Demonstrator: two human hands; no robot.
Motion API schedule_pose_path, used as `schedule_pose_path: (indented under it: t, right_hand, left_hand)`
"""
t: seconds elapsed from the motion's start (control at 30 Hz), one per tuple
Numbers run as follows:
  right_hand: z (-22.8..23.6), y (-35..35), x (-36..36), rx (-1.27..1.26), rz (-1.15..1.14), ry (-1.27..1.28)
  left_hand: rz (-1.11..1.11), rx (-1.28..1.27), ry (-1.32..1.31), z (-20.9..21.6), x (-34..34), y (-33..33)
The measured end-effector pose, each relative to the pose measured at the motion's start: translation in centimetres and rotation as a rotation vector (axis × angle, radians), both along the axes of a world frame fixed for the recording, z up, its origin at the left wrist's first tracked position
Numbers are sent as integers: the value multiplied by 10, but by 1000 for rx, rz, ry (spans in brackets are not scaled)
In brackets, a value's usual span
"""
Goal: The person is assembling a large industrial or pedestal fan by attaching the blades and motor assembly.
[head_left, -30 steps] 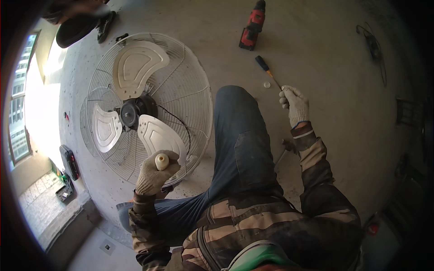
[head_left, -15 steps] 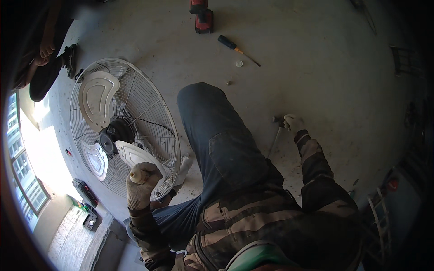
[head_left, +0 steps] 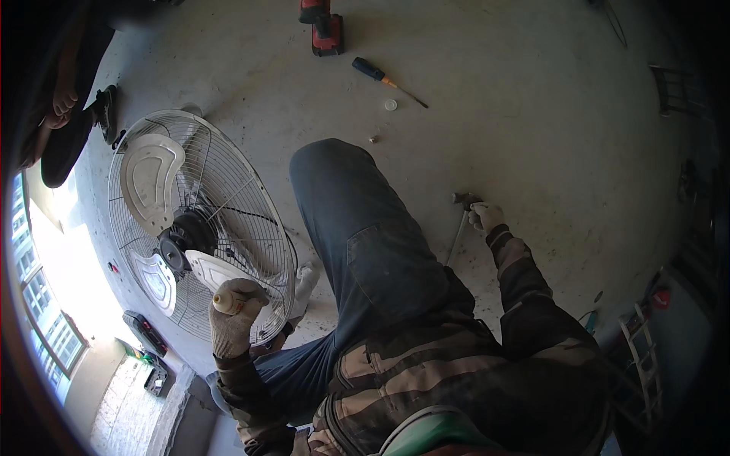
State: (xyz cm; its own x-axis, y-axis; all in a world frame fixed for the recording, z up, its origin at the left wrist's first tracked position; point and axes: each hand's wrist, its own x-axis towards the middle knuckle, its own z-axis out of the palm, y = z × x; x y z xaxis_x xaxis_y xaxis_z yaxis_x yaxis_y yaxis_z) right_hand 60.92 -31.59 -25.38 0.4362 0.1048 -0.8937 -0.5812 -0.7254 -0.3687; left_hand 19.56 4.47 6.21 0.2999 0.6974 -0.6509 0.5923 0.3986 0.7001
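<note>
My left hand (head_left: 234, 323), in a pale knit glove, is closed around a cream-coloured round-ended piece (head_left: 223, 302). Most of that piece is hidden in the fingers. The hand is beside the lowest blade of a fan (head_left: 122, 251), whose wire guard, white blades and dark hub face up and left. Over to the right, my gloved right hand (head_left: 485, 218) has its fingers curled at the dark head of a hammer-like tool (head_left: 458, 234). The tool's thin metal shaft slants down toward my leg, where its lower end is hidden.
A screwdriver (head_left: 369, 68), a small white round cap (head_left: 391, 105) and a tiny metal part (head_left: 373, 139) lie on the floor ahead. Beyond them stands a red and black cordless power tool (head_left: 327, 36). Another person's hands (head_left: 61, 106) show at upper left; a metal rack (head_left: 642, 361) is at right.
The view has turned slightly, so the fan and floor items appear farther left. Both hands keep their grips, with little movement of their own.
</note>
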Motion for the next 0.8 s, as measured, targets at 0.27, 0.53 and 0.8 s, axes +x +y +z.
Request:
schedule_pose_path:
  t: [0.27, 0.53, 0.8]
  right_hand:
    - [-14, -13, -1, -22, -3, -45]
    - [0, 37, -14, 31, -29, -467]
    - [-8, 281, 11, 227, 772, -951]
  left_hand:
    - [-18, 3, 41, 0, 5, 4]
    - [48, 18, -66, 6, -14, 3]
    - [355, 96, -301, 4, -34, -10]
